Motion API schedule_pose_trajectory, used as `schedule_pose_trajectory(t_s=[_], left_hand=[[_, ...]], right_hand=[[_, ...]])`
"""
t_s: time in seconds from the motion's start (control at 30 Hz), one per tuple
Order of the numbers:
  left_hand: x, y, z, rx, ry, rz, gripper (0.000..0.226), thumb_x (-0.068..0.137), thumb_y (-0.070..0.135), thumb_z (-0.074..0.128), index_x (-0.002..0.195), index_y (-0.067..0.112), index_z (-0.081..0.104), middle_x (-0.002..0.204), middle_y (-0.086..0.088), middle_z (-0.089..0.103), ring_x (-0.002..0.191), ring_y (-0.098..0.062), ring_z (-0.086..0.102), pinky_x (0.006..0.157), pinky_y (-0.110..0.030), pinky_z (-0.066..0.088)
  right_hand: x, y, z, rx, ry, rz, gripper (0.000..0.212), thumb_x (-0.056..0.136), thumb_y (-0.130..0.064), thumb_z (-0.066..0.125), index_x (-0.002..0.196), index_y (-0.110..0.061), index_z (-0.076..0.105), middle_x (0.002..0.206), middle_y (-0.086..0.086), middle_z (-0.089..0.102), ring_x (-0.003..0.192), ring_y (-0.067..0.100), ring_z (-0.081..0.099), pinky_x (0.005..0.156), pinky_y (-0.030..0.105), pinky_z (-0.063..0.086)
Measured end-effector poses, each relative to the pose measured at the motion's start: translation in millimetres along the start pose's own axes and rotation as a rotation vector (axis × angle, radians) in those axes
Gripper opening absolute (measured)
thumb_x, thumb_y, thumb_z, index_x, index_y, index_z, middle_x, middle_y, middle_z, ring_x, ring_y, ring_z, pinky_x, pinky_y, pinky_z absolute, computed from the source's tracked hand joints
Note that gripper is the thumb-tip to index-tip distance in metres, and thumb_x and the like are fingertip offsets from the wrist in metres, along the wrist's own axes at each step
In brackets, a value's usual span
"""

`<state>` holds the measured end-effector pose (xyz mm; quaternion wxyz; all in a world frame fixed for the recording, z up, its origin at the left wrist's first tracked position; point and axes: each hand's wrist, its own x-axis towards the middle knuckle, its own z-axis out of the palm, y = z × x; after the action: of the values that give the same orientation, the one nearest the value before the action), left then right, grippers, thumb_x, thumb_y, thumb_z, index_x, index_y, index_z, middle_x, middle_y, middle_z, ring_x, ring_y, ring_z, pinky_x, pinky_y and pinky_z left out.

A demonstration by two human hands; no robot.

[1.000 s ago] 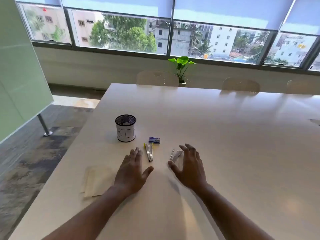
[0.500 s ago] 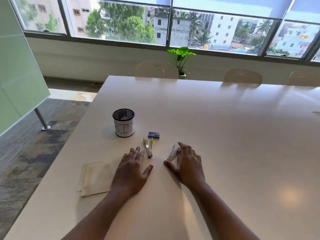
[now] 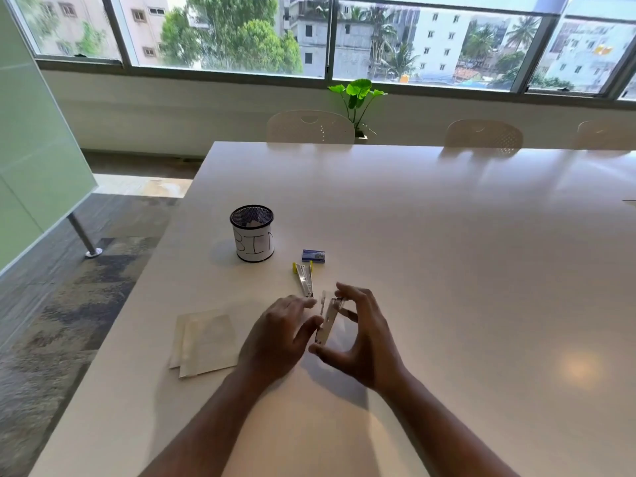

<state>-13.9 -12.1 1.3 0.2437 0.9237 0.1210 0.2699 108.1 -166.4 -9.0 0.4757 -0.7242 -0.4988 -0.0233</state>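
— What is the thing in the head view made of?
— It is a slim, shiny metal stapler bar [image 3: 328, 321], held tilted just above the glossy white table [image 3: 447, 270]

— And the hands?
— The right hand [image 3: 364, 342] pinches its ends; the left hand [image 3: 275, 339], with fingers relaxed, touches it with the thumb

A: what's on the white table [image 3: 447, 270]?
B: black mesh cup [image 3: 254, 239] marked "BIN", upright, paper scrap inside; small blue box [image 3: 313, 256] to its right, near but apart; stack of pale paper sheets [image 3: 206, 342] toward the left edge
A: and past the table?
B: three pale chairs [image 3: 309, 127] along the far edge; potted plant [image 3: 358, 98] behind them under the window [image 3: 223, 29]; green glass panel [image 3: 34, 149] on a metal leg [image 3: 82, 235] at left; patterned carpet [image 3: 69, 287] below
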Motion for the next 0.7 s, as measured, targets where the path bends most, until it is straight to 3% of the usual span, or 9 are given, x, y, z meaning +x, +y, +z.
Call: schedule_pose_trajectory(t_s=[0.1, 0.17, 0.3, 0.43, 0.57, 0.63, 0.7], left_hand=[[-3, 1, -3, -0.162, 0.012, -0.005, 0.043, 0.100, 0.038, 0.062, 0.130, 0.007, 0.066, 0.111, -0.001, 0.075, 0.089, -0.003, 0.065, 0.074, -0.014, 0.051], [-5, -1, -4, -0.285, 0.057, -0.066, 0.040, 0.095, 0.023, 0.073, 0.131, 0.008, 0.066, 0.098, 0.005, 0.077, 0.078, -0.001, 0.067, 0.069, -0.011, 0.050], [-3, -7, -7, -0.557, -0.037, -0.203, 0.041, 0.087, 0.019, 0.082, 0.125, 0.015, 0.066, 0.081, 0.002, 0.077, 0.072, -0.014, 0.073, 0.072, -0.035, 0.062], [1, -9, -9, -0.702, -0.146, -0.227, 0.024, 0.085, 0.021, 0.083, 0.105, 0.018, 0.070, 0.092, -0.006, 0.079, 0.087, -0.020, 0.077, 0.080, -0.037, 0.063], [0, -9, -13, -0.730, -0.156, -0.243, 0.024, 0.085, 0.021, 0.082, 0.103, 0.010, 0.071, 0.097, -0.011, 0.080, 0.093, -0.026, 0.078, 0.089, -0.048, 0.062], [-1, -5, -12, -0.718, -0.143, -0.255, 0.024, 0.085, 0.021, 0.083, 0.101, 0.008, 0.071, 0.094, -0.011, 0.080, 0.090, -0.028, 0.078, 0.088, -0.052, 0.061], [0, -1, -9, -0.732, -0.115, -0.293, 0.025, 0.086, 0.025, 0.084, 0.101, 0.008, 0.073, 0.093, -0.011, 0.080, 0.090, -0.029, 0.078, 0.087, -0.055, 0.061]], right_hand=[[0, -9, 3, -0.001, -0.067, -0.086, 0.104, 0.072, -0.050, 0.091, 0.155, -0.022, 0.036, 0.146, -0.003, 0.042, 0.134, 0.013, 0.050, 0.108, 0.021, 0.049], [1, -11, 2, 0.034, -0.087, -0.107, 0.103, 0.072, -0.041, 0.093, 0.155, -0.023, 0.035, 0.148, -0.002, 0.041, 0.136, 0.014, 0.049, 0.110, 0.024, 0.049], [0, -14, 1, 0.090, -0.109, -0.142, 0.099, 0.076, -0.030, 0.092, 0.155, -0.030, 0.034, 0.153, -0.003, 0.040, 0.143, 0.014, 0.046, 0.112, 0.028, 0.048], [0, -12, 2, 0.180, -0.132, -0.137, 0.098, 0.077, -0.027, 0.093, 0.157, -0.024, 0.035, 0.158, -0.007, 0.039, 0.148, 0.016, 0.042, 0.113, 0.031, 0.048], [3, -11, 0, 0.195, -0.143, -0.138, 0.104, 0.076, -0.042, 0.092, 0.159, -0.026, 0.032, 0.165, -0.006, 0.033, 0.148, 0.016, 0.042, 0.111, 0.027, 0.048], [6, -14, 2, 0.242, -0.113, -0.063, 0.096, 0.078, -0.050, 0.087, 0.157, -0.028, 0.036, 0.161, -0.008, 0.039, 0.139, 0.013, 0.053, 0.104, 0.027, 0.054], [11, -19, 6, 0.383, -0.016, 0.136, 0.072, 0.086, -0.053, 0.077, 0.147, -0.030, 0.048, 0.143, -0.006, 0.058, 0.117, 0.014, 0.070, 0.090, 0.035, 0.062]])
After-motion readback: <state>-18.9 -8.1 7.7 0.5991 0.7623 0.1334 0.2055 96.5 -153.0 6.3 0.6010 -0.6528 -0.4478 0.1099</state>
